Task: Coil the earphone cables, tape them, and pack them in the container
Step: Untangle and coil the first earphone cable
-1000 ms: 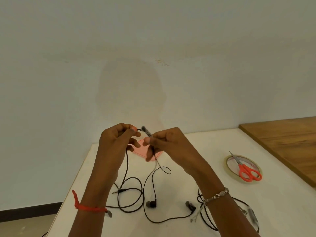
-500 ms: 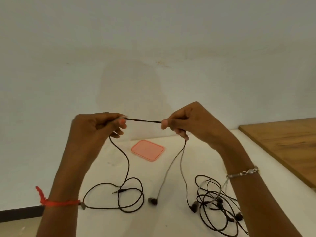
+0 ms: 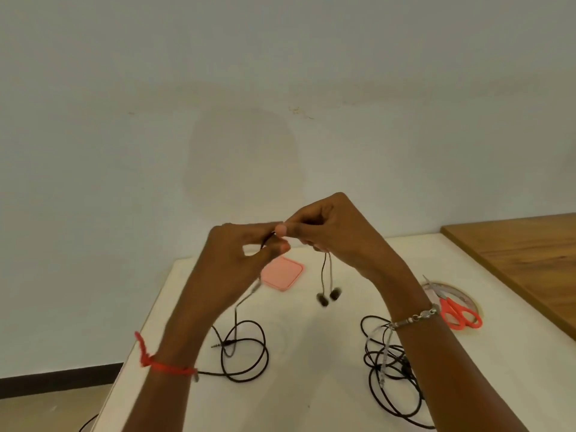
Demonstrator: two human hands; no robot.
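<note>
Both hands are raised above the white table [image 3: 311, 353], fingertips close together. My left hand [image 3: 237, 260] pinches a black earphone cable [image 3: 246, 350] whose lower length trails down to loose loops and a jack plug on the table. My right hand [image 3: 330, 232] grips the same cable near its split; two earbuds [image 3: 328, 296] dangle below it, off the table. A pink container lid [image 3: 282, 273] lies flat behind the hands. A tape roll [image 3: 467, 294] sits at the right with orange-handled scissors [image 3: 458, 311] across it.
A second tangle of black earphone cable [image 3: 389, 369] lies on the table under my right forearm. A wooden surface [image 3: 526, 263] adjoins the table at the right. A plain wall rises just behind the table's far edge.
The hands have come together again after stretching the cable apart. The earbuds have risen off the table and now hang below my right hand.
</note>
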